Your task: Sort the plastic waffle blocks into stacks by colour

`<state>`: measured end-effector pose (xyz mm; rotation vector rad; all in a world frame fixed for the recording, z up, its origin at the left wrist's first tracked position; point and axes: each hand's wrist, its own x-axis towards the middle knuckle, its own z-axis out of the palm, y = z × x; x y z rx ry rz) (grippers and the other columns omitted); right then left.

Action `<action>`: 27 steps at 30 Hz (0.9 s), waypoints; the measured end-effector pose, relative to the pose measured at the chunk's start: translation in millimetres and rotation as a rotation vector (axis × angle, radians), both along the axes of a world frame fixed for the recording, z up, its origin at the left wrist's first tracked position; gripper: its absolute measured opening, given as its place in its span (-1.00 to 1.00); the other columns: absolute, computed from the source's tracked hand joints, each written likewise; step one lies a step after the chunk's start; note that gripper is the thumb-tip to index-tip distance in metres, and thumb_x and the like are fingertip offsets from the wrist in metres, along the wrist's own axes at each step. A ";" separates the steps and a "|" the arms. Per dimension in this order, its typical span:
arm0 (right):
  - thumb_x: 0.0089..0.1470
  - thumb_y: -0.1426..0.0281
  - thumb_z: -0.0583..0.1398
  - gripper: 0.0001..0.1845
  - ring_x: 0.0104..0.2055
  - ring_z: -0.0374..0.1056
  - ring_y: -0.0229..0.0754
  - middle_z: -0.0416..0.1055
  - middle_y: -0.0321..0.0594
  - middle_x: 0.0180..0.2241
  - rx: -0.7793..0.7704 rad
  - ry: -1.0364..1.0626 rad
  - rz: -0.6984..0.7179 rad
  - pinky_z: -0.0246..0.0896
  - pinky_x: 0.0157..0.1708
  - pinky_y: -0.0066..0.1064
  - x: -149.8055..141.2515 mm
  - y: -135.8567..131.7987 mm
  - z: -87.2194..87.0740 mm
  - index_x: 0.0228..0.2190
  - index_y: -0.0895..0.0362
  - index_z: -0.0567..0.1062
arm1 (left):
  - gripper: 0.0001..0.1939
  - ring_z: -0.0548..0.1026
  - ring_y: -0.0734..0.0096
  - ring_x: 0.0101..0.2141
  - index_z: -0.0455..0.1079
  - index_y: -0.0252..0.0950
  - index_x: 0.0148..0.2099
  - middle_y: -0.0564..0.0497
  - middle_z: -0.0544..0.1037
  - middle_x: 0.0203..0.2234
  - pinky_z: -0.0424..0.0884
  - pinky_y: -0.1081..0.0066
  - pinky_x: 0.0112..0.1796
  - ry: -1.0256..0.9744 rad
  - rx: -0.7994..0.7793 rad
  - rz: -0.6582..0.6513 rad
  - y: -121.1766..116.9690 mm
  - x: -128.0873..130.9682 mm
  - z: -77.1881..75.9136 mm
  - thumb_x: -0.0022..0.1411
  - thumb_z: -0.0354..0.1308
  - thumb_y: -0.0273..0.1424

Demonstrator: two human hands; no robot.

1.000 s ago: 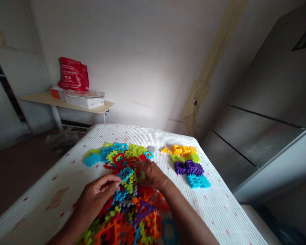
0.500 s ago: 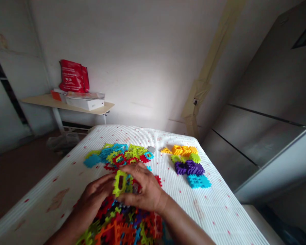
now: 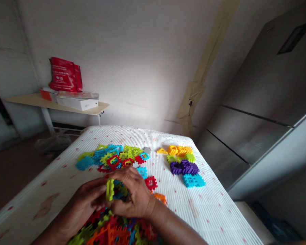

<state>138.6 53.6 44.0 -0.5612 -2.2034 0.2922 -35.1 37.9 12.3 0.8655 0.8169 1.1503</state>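
A lime-green toothed building tile (image 3: 109, 190) is between my two hands over the pile, turned nearly edge-on; it looks like more than one layer, but I cannot tell. My left hand (image 3: 88, 197) closes on its left side with fingers bent. My right hand (image 3: 132, 192) grips it from the right, thumb below and fingers above. Under both hands lies a heap of mixed tiles (image 3: 114, 234), mainly orange, red and lime. Just beyond my right hand are a red tile (image 3: 151, 183), a blue tile (image 3: 142, 172) and an orange tile (image 3: 160, 198).
Farther left on the white spotted cover (image 3: 183, 211) spreads a group of blue tiles (image 3: 105, 153), with lime and red ones. At right stand yellow tiles (image 3: 180, 150), purple tiles (image 3: 185, 167) and light-blue tiles (image 3: 193, 180). A side table (image 3: 25, 98) holds a red bag (image 3: 65, 75).
The lime-green tile has turned from showing its open face to nearly edge-on. My view has shifted slightly right, and the red and blue tiles beyond my right hand show more.
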 end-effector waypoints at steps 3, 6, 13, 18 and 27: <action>-0.12 0.29 0.15 -0.49 -0.12 0.34 -0.17 0.43 -0.19 -0.18 -0.035 -0.038 -0.031 0.17 -0.05 -0.31 5.4 4.5 -1.0 -0.06 0.10 0.28 | -0.72 0.15 0.64 -0.69 0.39 -0.32 -0.56 0.16 0.29 -0.75 0.09 0.57 -0.66 0.037 -0.011 0.048 1.3 0.9 1.5 -0.14 0.37 -0.25; -0.14 0.28 0.20 -0.42 -0.05 0.31 -0.14 0.41 -0.16 -0.10 -0.059 -0.065 -0.044 0.15 -0.01 -0.29 10.8 8.8 -3.2 -0.02 0.09 0.27 | -0.69 0.15 0.65 -0.69 0.34 -0.32 -0.58 0.19 0.26 -0.73 0.06 0.57 -0.66 0.056 -0.012 0.132 1.7 1.1 5.2 -0.18 0.38 -0.25; -0.07 0.30 0.27 -0.42 0.06 0.21 -0.10 0.31 -0.16 0.06 -0.041 -0.106 -0.100 0.10 0.04 -0.23 17.7 13.9 0.0 0.02 0.05 0.30 | -0.69 0.14 0.65 -0.70 0.29 -0.31 -0.57 0.20 0.26 -0.77 0.00 0.56 -0.65 0.242 0.039 0.233 3.6 -1.0 5.0 -0.06 0.30 -0.22; -0.05 0.23 0.28 -0.35 -0.02 0.24 -0.08 0.32 -0.18 0.04 -0.007 -0.288 -0.093 0.16 -0.01 -0.23 11.9 5.9 6.5 0.08 0.04 0.27 | -0.69 0.16 0.62 -0.69 0.31 -0.30 -0.54 0.19 0.30 -0.75 0.02 0.55 -0.64 0.363 0.056 0.200 2.8 -1.0 0.9 -0.01 0.26 -0.19; 0.02 0.11 0.22 -0.40 -0.06 0.24 0.05 0.36 -0.04 -0.06 0.000 -0.541 -0.368 0.26 -0.12 -0.10 -0.4 -10.9 19.0 0.03 0.14 0.30 | -0.67 0.17 0.58 -0.68 0.31 -0.28 -0.55 0.18 0.28 -0.75 0.04 0.54 -0.65 0.389 0.053 0.172 3.2 0.9 -6.0 -0.02 0.25 -0.15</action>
